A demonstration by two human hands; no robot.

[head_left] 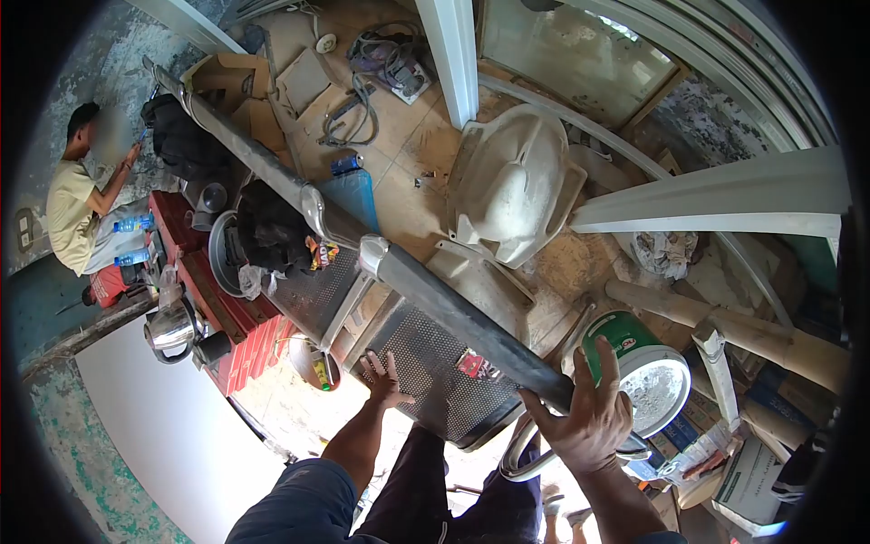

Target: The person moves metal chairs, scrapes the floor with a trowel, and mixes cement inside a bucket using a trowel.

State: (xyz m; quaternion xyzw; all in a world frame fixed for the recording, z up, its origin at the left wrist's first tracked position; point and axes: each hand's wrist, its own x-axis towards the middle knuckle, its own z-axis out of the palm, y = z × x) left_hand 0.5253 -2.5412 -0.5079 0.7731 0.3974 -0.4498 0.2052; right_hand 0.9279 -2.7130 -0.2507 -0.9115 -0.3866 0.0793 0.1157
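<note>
black perforated-metal bench [399, 344] with a long dark rail [462, 317]: its near seat is right in front of the person. the left hand [390, 392] is at that seat's edge, fingers apart, seemingly touching; a flat palm there should steady it best. the right hand [591, 426] is at the rail's near end, fingers spread rather than wrapped; how firmly it bears on the rail, i cannot tell. a fuller wrap would likely hold better than the thumb alone. mind the knuckles near the curved shiny metal armrest [526, 473], and the small red packet [473, 364] loose on the seat. the green bucket with a white rim [625, 334] stands close beyond the right hand. farther along, bundled black cloth [272, 227] adds loose weight.
</note>
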